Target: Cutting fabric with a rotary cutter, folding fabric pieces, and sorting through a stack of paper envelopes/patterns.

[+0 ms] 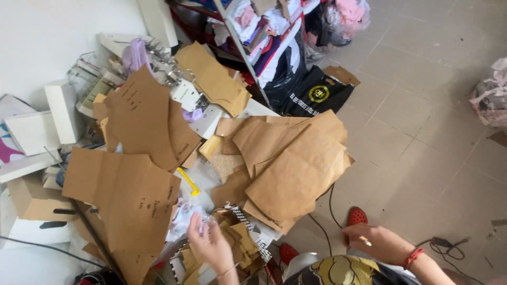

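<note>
Reaching into the pile nearest the camera, the left hand (211, 244) is seen with its fingers (196, 224) pinched together on a crumpled clear plastic bag (182, 219) holding pale printed cloth. The bag lies at the near edge of the heap, just beside small folded scraps of brown paper (240, 243). The right hand (369, 240) is held out to the right, low over the tiled floor (422, 132); a red band (413, 257) is worn on its wrist. Whether its fingers are closed on anything cannot be told, though they look loosely curled. A red shoe (357, 216) is seen just beyond it, and a black cable (322, 224) runs across the floor between the hands.

Further out, large brown paper pattern pieces (290, 169) are heaped over one another, with a yellow strip (188, 181) showing between them. More pattern pieces (127, 195) are spread to the left, over white boxes (31, 132) set against the wall. Beyond the heap a black carrier bag (317, 95) is propped by a rack (253, 31) stuffed with folded cloth.
</note>
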